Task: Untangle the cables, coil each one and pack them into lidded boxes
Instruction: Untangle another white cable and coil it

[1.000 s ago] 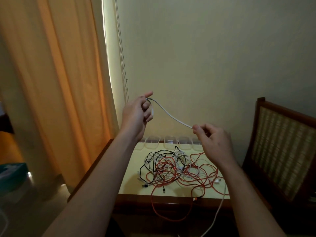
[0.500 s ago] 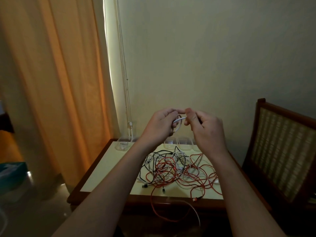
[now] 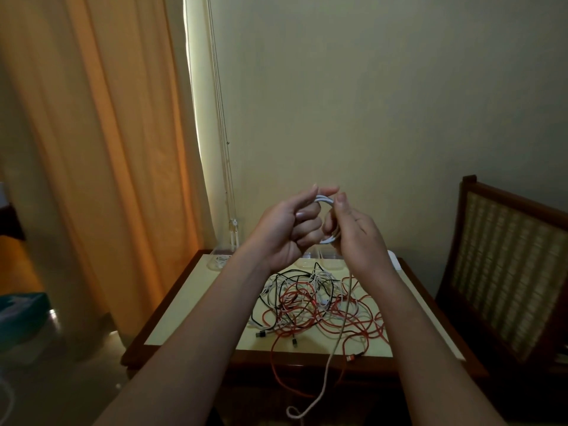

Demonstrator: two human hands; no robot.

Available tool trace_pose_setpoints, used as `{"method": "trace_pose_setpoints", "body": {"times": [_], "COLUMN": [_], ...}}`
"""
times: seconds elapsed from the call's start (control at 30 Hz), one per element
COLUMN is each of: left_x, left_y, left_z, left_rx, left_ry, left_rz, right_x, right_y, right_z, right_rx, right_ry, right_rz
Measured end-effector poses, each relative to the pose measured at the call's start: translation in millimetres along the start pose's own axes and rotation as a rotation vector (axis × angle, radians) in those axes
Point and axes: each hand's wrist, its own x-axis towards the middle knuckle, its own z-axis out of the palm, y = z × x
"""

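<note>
Bare forearms (image 3: 199,333), bare left grip (image 3: 285,229) and right grip (image 3: 359,238), short nails

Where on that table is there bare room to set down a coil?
The left side of the table, between its wooden edge and the cable tangle, is bare; a narrower strip lies along the right edge. The middle is crowded, and clear boxes line the back.
</note>
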Motion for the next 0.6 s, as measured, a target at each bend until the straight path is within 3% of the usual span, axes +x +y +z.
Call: {"method": "trace_pose_setpoints", "body": {"times": [0.6], "left_x": [1.6], "left_y": [1.0], "left_z": [5.2], "left_rx": [0.031], "left_ry": [0.000], "left_rz": [-0.044], "right_x": [-2.9], "right_y": [-7.0], "right_z": [-2.4], "right_rx": [0.209], "right_ry": [0.011], "right_rz": [0.048]}}
